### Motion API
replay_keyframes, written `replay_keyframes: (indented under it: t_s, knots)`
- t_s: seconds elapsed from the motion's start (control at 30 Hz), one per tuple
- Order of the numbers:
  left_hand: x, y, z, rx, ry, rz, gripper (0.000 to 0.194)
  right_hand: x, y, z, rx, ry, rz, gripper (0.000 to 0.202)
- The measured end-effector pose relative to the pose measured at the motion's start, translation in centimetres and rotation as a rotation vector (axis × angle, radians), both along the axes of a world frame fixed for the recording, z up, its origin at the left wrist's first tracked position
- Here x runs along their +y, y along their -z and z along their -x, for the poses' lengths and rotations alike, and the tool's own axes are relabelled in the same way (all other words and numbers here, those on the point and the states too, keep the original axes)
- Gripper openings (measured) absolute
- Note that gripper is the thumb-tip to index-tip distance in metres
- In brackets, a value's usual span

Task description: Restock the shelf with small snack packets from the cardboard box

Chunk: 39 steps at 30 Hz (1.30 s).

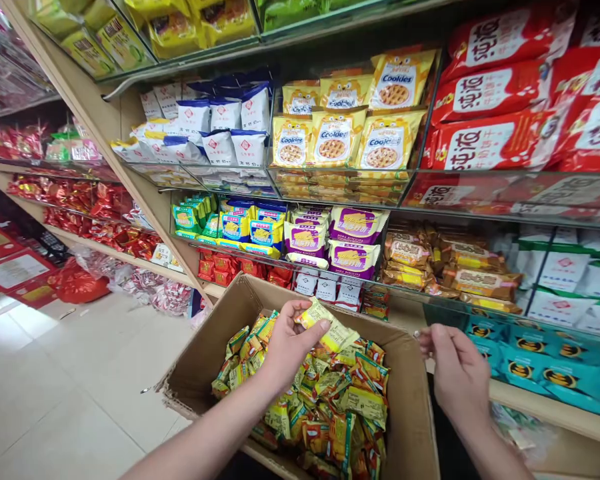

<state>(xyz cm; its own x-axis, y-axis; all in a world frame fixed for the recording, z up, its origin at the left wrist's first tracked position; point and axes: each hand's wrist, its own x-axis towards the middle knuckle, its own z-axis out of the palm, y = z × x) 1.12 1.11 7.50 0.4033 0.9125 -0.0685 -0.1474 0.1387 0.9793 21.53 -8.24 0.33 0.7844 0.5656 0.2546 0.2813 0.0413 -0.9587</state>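
A cardboard box (413, 400) stands in front of the shelves, holding a heap of small yellow, green and orange snack packets (330, 433). Over the heap, my left hand (290, 340) pinches one yellow packet (330, 327) between thumb and fingers. My right hand (457, 373) is at the box's right corner, its fingers curled and pressed together near the rim. Something small and pale shows at its fingertips, too small to name.
Glass-fronted shelves (330, 183) full of packaged snacks rise behind the box. A wooden upright (105, 133) divides them on the left. Red and clear plastic bags (83, 283) lie on the tiled floor (80, 373) at the left.
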Motion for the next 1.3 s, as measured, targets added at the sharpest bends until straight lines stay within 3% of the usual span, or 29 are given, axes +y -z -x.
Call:
replay_keyframes:
  t_s: [0.1, 0.2, 0.3, 0.53, 0.67, 0.77, 1.0, 1.1, 1.23, 1.3]
  knots:
    - [-2.2, -0.6, -1.3, -0.142, -0.064, 0.094, 0.046, -0.6, -3.9, 5.4, 0.031, -0.204, -0.025, 0.040]
    - [-3.3, -0.8, -1.6, -0.128, 0.022, 0.087, 0.046, 0.0, -5.3, 7.9, -0.021, -0.270, 0.103, 0.032]
    - [-3.0, -0.6, -1.3, -0.041, 0.022, 0.003, 0.031, 0.3, -5.3, 8.4, -0.129, -0.229, 0.141, 0.031]
    - [-1.4, 0.9, -0.3, 0.199, -0.140, -0.306, 0.043, -0.1, -4.2, 9.7, -0.208, -0.173, 0.101, 0.035]
    - [-0.9, 1.0, 0.1, 0.249, -0.121, -0.272, 0.043, 0.0, -3.8, 9.6, -0.243, -0.194, 0.100, 0.032]
    - [-0.7, 0.8, 0.2, 0.255, -0.181, -0.295, 0.044, 0.1, -3.8, 9.5, -0.274, -0.187, 0.097, 0.032]
    - [-1.2, 0.7, -0.1, 0.229, -0.300, -0.389, 0.046, -0.9, -3.9, 9.6, -0.586, -0.033, -0.024, 0.021]
    - [-1.7, 0.2, 0.2, 0.166, -0.210, -0.212, 0.041, -1.4, -3.8, 8.6, -0.802, -0.049, -0.151, 0.010]
    - [-2.7, -0.8, 1.2, -0.030, 0.235, 0.380, 0.032, -1.9, -4.1, 7.1, -0.946, -0.250, -0.303, 0.028]
    - [-3.1, -1.1, 1.6, -0.115, 0.370, 0.444, 0.030, -2.3, -4.2, 7.0, -0.836, -0.322, -0.318, 0.025]
